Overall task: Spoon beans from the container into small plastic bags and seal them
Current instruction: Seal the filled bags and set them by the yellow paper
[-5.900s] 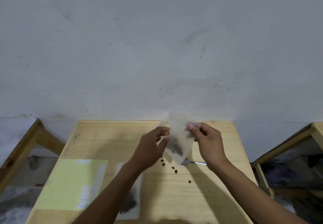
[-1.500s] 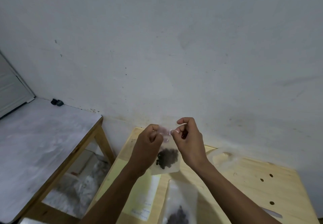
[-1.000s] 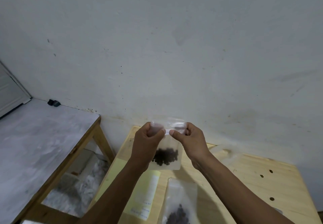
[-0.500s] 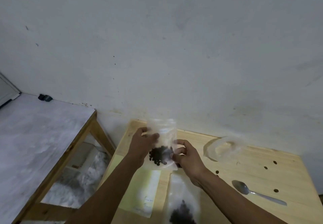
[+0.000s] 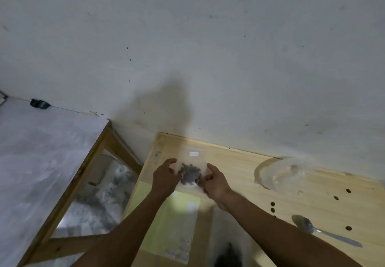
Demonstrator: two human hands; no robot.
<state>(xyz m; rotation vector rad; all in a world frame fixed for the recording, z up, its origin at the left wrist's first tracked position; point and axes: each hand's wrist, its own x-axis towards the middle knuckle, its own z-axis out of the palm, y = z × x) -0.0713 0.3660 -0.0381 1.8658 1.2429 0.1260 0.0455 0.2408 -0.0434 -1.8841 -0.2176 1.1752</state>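
A small bag point(image 5: 192, 168) of dark beans is held at the wooden table's point(image 5: 239, 175) far-left corner, apparently pinched (blurred) between left hand point(image 5: 165, 178) and right hand point(image 5: 214, 181).

The table point(image 5: 239, 166) is pale wood with a matt, smooth top. The bag point(image 5: 192, 158) is thin clear plastic, a little cloudy, and the beans point(image 5: 190, 173) inside look dark and dull. The container point(image 5: 285, 173) is clear glossy plastic. The spoon point(image 5: 324, 232) is shiny metal. The sheet point(image 5: 179, 216) is matt yellow-green paper. The wall point(image 5: 187, 48) is matt white, with small marks.
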